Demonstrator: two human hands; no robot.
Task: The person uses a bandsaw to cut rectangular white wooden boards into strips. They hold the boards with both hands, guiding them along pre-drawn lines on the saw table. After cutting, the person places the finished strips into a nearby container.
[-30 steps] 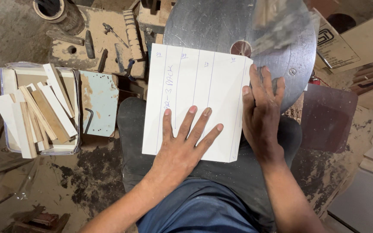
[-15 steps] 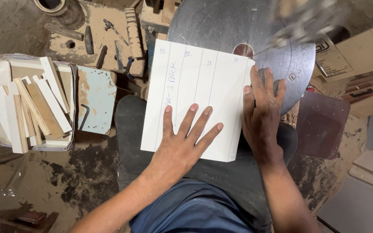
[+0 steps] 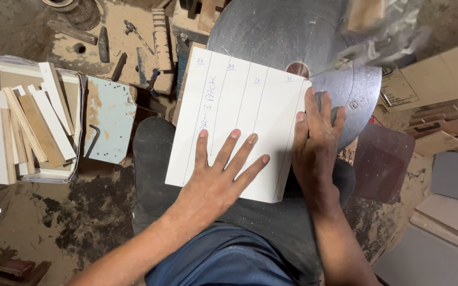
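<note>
Fingers (image 3: 229,145) of left hand (image 3: 216,177) spread flat on white board (image 3: 239,100), frame centre; right hand (image 3: 314,153) flat along its right edge. Board's long axis points up-frame onto round metal bench (image 3: 271,37).

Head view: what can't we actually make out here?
- The blurred part above the round metal table, head view: motion blur hides its shape.
- White board: its underside and near edge are covered by the left hand and right hand.
- Tray of wood strips: cut off by the left frame edge.
- Small tools on the bench: too small to identify.
</note>
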